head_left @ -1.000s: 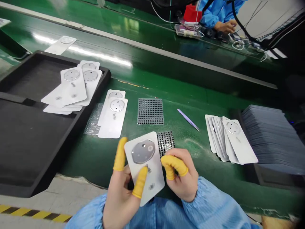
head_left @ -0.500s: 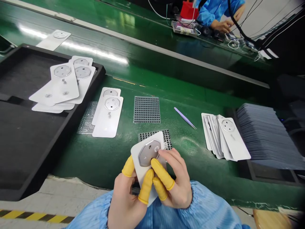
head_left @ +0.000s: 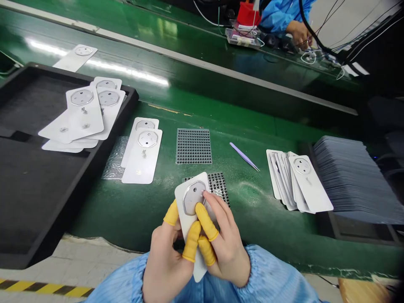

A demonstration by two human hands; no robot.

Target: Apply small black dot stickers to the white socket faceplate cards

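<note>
My left hand (head_left: 168,256), with yellow finger cots on thumb and forefinger, grips a white card with a grey octagonal disc (head_left: 192,197) near the table's front edge. My right hand (head_left: 221,244), also in yellow cots, lies over the card's right side with a fingertip pressed on the disc. Just behind the card lies a small black dotted sheet (head_left: 219,187). A larger dotted sheet (head_left: 193,146) sits farther back. Purple tweezers (head_left: 244,156) lie to the right of it.
Two finished cards (head_left: 142,153) lie left of the sheets on bubble wrap. A black tray (head_left: 34,176) at the left carries several cards (head_left: 83,115). A fan of cards (head_left: 298,181) and a grey stack (head_left: 353,176) are at the right. Another person's hand (head_left: 298,35) works across the green conveyor.
My right hand has moved from beside the card onto it, and its fingertip now presses the disc. The card has shifted slightly left and closer in.
</note>
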